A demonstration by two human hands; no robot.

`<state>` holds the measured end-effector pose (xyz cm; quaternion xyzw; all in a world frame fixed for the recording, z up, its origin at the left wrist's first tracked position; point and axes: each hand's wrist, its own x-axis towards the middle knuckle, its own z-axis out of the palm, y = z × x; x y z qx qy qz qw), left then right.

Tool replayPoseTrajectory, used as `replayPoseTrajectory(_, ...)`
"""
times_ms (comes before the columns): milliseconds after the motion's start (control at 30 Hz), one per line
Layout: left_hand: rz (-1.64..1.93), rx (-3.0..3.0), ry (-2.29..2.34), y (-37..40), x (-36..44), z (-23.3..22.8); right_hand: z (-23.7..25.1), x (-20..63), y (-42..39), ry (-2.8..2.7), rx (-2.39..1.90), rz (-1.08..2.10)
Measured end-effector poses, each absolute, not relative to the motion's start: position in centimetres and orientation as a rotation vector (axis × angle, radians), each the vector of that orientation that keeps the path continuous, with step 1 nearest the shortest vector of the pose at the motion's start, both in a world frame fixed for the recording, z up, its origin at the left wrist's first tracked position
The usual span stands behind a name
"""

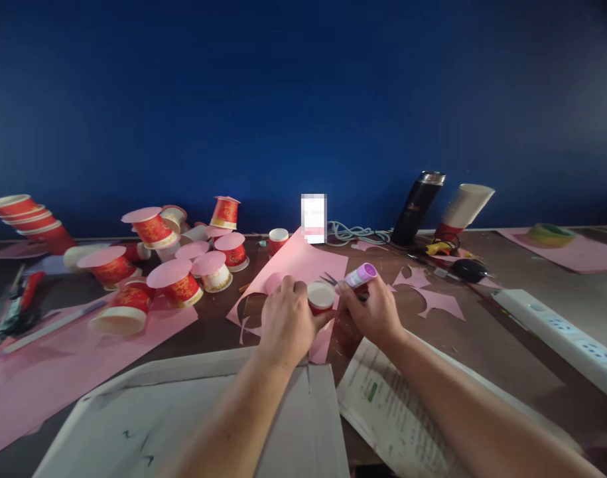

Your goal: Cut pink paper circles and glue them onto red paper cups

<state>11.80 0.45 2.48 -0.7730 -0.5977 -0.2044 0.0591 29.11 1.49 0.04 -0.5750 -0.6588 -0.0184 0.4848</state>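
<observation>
My left hand [286, 320] grips a small red paper cup [321, 297] that stands upside down, white base up, on a pink paper sheet [303, 264]. A pink paper round [273, 283] shows just beyond the left fingers. My right hand [370, 311] holds a glue stick [361, 274] with a purple end, tilted over the cup's right side. Scissors [329, 279] lie just behind the cup, partly hidden by the hands.
Several red cups capped with pink rounds [176, 282] crowd the left, with a cup stack [27, 217] beyond. Pink scraps [435, 300], a black flask [416, 208], a power strip [562, 335], tape [549, 234], printed paper [397, 405] and a grey board [194, 418] surround the hands.
</observation>
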Motion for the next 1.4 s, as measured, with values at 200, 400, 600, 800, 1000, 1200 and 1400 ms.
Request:
replayPoseTrajectory(200,-0.555,-2.307,-1.957,0.5,11.9,2.5,0.5,28.7,0.2,-1.651,-1.125,0.089)
replayPoseTrajectory(400,-0.603,-2.325,-1.973,0.6,11.8,2.6,0.2,28.1,-0.1,-1.767,-1.135,0.045)
replayPoseTrajectory(600,-0.564,-2.294,-1.947,0.5,11.7,2.4,-0.1,28.6,1.1,-1.645,-1.310,-0.007)
replayPoseTrajectory(800,-0.594,-2.303,-1.959,0.5,11.7,2.3,0.3,28.6,0.7,-1.545,-1.193,0.237)
replayPoseTrajectory(1000,-0.599,-2.295,-2.112,0.9,11.9,2.3,0.3,27.8,-0.1,-1.710,-1.099,0.153)
replayPoseTrajectory(1200,-0.665,-2.311,-2.015,0.7,11.8,2.1,0.1,28.0,0.3,-1.697,-1.211,0.027)
replayPoseTrajectory(1400,-0.611,-2.297,-2.006,0.6,11.7,2.2,0.3,28.4,0.5,-1.597,-1.217,0.047)
